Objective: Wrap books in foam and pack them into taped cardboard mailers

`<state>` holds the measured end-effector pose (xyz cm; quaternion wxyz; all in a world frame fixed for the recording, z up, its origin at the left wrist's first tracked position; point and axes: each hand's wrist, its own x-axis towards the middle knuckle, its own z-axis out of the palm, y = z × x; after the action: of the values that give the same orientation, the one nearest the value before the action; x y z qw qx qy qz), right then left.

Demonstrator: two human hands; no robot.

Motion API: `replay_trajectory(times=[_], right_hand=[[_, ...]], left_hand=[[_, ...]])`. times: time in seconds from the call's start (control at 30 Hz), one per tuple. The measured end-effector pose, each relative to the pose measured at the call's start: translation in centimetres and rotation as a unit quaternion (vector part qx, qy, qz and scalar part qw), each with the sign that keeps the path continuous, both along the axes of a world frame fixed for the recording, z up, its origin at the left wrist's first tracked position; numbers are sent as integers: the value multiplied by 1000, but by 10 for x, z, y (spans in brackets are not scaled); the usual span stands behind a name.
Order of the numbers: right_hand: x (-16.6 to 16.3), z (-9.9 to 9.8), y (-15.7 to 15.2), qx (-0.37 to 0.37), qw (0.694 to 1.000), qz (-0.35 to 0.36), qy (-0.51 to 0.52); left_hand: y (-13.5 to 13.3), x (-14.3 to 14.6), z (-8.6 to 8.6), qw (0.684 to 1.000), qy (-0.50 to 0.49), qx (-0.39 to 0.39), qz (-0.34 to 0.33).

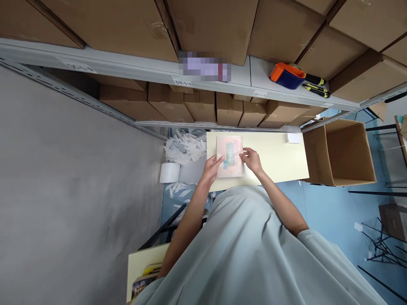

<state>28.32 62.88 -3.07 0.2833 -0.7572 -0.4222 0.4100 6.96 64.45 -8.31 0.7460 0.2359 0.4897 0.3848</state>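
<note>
A flat, nearly square package [230, 169], pale pink with a blurry teal patch in its middle, is held above the cream tabletop [273, 161]. It looks like a book under a cloudy, see-through wrap, though I cannot make out its print. My left hand [210, 168] grips its left edge, thumb on top and fingers underneath. On the opposite side, my right hand [252, 160] pinches the right edge between thumb and fingers. What lies beneath the package is hidden.
A small white stack [294, 138] sits at the tabletop's back right, beside an open carton [348, 152]. White wrapping roll [169, 173] and scraps [185, 146] lie left. Shelves of cardboard boxes [210, 29] rise ahead, with an orange-blue tape dispenser [288, 76] and cutters [317, 90].
</note>
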Motion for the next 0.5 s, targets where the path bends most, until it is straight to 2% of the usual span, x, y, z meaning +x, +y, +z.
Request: replay_trajectory(times=[0.17,0.3,0.4,0.5], right_hand=[[-1,-28,18,-4,989,-59,133],[-9,-41,28,-38,961,-98,255],[-15,-50,33,-42,949,-114,291],[-22,-61,40,-35,949,-116,290]], left_hand=[[13,-7,-10,1000,-2,-22,-4],[24,-16,-16,999,12,-36,0],[31,-25,-24,999,12,-47,-2],[39,-32,-35,999,6,-53,-9]])
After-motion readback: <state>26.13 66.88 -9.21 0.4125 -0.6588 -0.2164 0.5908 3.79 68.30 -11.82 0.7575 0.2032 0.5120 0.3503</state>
